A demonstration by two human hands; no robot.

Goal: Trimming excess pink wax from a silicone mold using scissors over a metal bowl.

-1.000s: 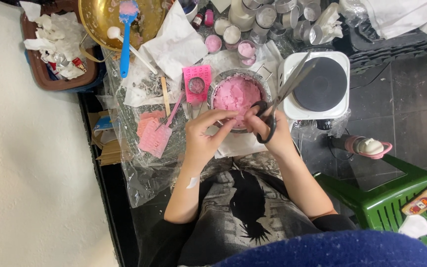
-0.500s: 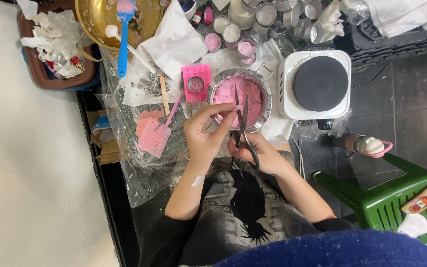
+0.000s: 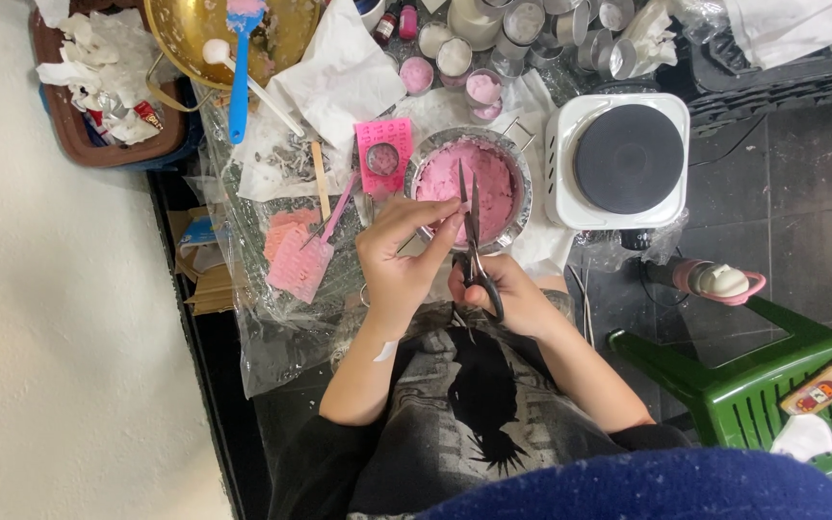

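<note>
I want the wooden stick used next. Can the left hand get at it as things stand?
Probably yes. The left hand is just right of the wooden stick, which lies uncovered on the plastic sheet; only its fingers are busy by the scissors.

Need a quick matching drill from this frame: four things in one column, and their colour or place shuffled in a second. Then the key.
Things
1. scissors
2. hot plate
3. spatula
4. plastic stool

Descriptions
A. green, at the lower right of the view
B. blue handle, head resting in the gold bowl
C. held in the right hand, blades pointing up over the metal bowl of pink mixture
D. white with a round dark top, right of the metal bowl

Pairs: 1-C, 2-D, 3-B, 4-A
</note>
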